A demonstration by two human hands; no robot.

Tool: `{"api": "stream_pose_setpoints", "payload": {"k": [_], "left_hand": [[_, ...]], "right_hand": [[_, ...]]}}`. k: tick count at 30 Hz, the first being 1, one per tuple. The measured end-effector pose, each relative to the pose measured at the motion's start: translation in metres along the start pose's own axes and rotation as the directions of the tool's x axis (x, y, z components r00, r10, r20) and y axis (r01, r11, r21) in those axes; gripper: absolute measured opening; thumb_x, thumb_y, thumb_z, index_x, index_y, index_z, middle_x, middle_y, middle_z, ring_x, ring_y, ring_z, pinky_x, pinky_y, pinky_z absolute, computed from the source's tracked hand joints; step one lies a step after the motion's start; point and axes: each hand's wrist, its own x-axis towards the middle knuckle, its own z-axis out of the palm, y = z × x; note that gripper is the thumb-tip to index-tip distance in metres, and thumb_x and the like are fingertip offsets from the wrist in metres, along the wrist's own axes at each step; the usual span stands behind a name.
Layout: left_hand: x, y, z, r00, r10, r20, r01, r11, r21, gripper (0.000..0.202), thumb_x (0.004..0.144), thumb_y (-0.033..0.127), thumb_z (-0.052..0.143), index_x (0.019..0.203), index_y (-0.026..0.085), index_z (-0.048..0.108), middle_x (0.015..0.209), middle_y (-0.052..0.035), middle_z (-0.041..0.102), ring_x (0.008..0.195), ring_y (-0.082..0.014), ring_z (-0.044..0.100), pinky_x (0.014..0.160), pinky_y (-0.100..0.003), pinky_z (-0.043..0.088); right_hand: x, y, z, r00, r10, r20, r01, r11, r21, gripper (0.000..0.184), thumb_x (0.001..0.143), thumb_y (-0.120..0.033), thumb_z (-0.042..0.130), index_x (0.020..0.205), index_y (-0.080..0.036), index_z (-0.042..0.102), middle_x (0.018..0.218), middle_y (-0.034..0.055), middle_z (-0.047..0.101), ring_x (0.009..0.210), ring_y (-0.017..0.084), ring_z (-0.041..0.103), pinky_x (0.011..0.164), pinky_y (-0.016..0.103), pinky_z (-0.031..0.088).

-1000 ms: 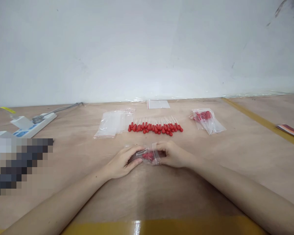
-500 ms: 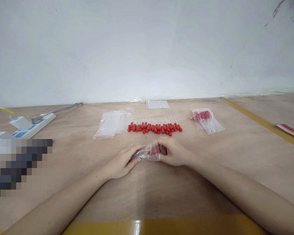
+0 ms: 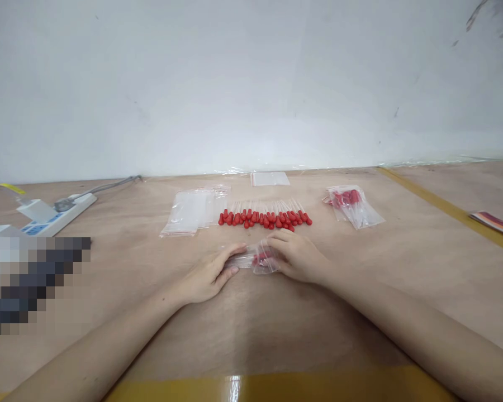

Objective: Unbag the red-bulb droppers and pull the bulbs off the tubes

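Observation:
A clear zip bag (image 3: 243, 260) with red-headed sticks (image 3: 261, 258) inside lies flat between my hands. My left hand (image 3: 212, 273) grips its left end, thumb below and fingers above. At the bag's right end, my right hand (image 3: 295, 254) is closed over the edge, its fingertips partly hidden behind the plastic. Just beyond the bag runs a row of loose red-headed sticks (image 3: 264, 218), their thin pale shafts pointing away from me.
Flat clear bags (image 3: 190, 212) lie in an overlapping pile at left. A filled bag (image 3: 352, 205) of red-headed sticks rests at right. One white bag (image 3: 270, 178) lies near the wall. A power strip (image 3: 46, 223) with plugs stands far left; a striped booklet (image 3: 495, 224) is far right.
My right hand has turned palm down and its fingers have flattened over the bag's right end. The bag lies a little lower; my left hand has barely shifted.

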Motion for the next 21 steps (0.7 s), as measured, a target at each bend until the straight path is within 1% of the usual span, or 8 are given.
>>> {"api": "stream_pose_setpoints", "payload": {"k": [2,4,9,12,14,15,17,21], "left_hand": [[0.0,0.0,0.0,1.0,0.001,-0.002,-0.001,1.0,0.006,0.043,0.089,0.023,0.04,0.13,0.024,0.03,0.131,-0.0069,0.045,0.118,-0.0184,0.043,0.1,-0.039,0.037],[0.0,-0.001,0.0,1.0,0.01,-0.002,-0.01,1.0,0.008,0.043,0.088,0.023,0.041,0.13,0.024,0.03,0.131,-0.0071,0.044,0.119,-0.0186,0.043,0.1,-0.039,0.037],[-0.001,-0.001,-0.001,1.0,0.014,0.007,-0.014,1.0,0.004,0.045,0.089,0.023,0.039,0.132,0.024,0.027,0.133,-0.0069,0.041,0.121,-0.0183,0.04,0.101,-0.039,0.035],[-0.001,0.0,-0.001,1.0,0.002,0.022,-0.002,1.0,0.013,0.044,0.089,0.024,0.038,0.132,0.025,0.027,0.134,-0.0062,0.041,0.121,-0.0183,0.04,0.102,-0.039,0.035],[-0.001,0.0,-0.001,1.0,-0.004,0.02,0.004,1.0,0.014,0.044,0.089,0.025,0.038,0.132,0.025,0.028,0.133,-0.0061,0.042,0.121,-0.0185,0.041,0.101,-0.039,0.036],[-0.001,0.0,-0.001,1.0,-0.004,0.016,0.004,1.0,0.016,0.044,0.089,0.025,0.039,0.132,0.025,0.028,0.133,-0.0062,0.042,0.12,-0.0188,0.041,0.101,-0.039,0.036],[-0.001,0.0,-0.001,1.0,0.001,0.005,-0.001,1.0,0.022,0.044,0.089,0.026,0.039,0.132,0.025,0.028,0.132,-0.0065,0.043,0.12,-0.0192,0.042,0.1,-0.04,0.036],[0.0,-0.002,-0.001,1.0,0.015,-0.003,-0.015,0.999,0.04,0.044,0.089,0.025,0.039,0.132,0.025,0.029,0.132,-0.0064,0.043,0.12,-0.0191,0.042,0.1,-0.04,0.036]], "right_hand": [[0.0,0.001,-0.003,0.998,0.015,0.06,-0.02,0.996,0.082,0.025,0.078,-0.035,0.056,0.098,-0.02,0.061,0.093,0.0051,0.061,0.084,0.017,0.052,0.069,0.026,0.038],[0.001,-0.001,-0.004,0.995,0.014,0.102,-0.026,0.993,0.113,0.023,0.074,-0.037,0.06,0.092,-0.022,0.063,0.088,0.0034,0.062,0.081,0.017,0.052,0.067,0.026,0.038],[0.004,-0.01,-0.002,0.981,0.176,0.078,-0.186,0.972,0.144,0.012,0.07,-0.025,0.059,0.08,-0.017,0.061,0.073,0.0023,0.06,0.063,0.012,0.05,0.056,0.023,0.034],[0.005,-0.008,-0.002,0.954,0.271,0.13,-0.3,0.893,0.336,0.011,0.071,-0.021,0.056,0.08,-0.016,0.058,0.069,0.0005,0.058,0.057,0.009,0.048,0.052,0.021,0.035],[0.004,-0.005,-0.004,0.941,0.299,0.159,-0.338,0.836,0.433,0.013,0.072,-0.022,0.055,0.084,-0.016,0.057,0.068,-0.0002,0.058,0.056,0.009,0.049,0.05,0.02,0.035],[0.004,-0.003,-0.005,0.943,0.289,0.165,-0.333,0.832,0.444,0.014,0.072,-0.023,0.056,0.085,-0.016,0.057,0.068,-0.0005,0.057,0.056,0.009,0.049,0.05,0.02,0.035],[0.003,0.0,-0.007,0.958,0.236,0.166,-0.284,0.867,0.41,0.017,0.07,-0.025,0.059,0.085,-0.017,0.059,0.068,-0.001,0.056,0.056,0.009,0.048,0.051,0.02,0.035],[0.003,0.001,-0.002,0.98,0.186,0.063,-0.197,0.932,0.304,0.014,0.069,-0.022,0.062,0.08,-0.016,0.06,0.074,0.0019,0.055,0.065,0.011,0.049,0.058,0.022,0.037]]}}
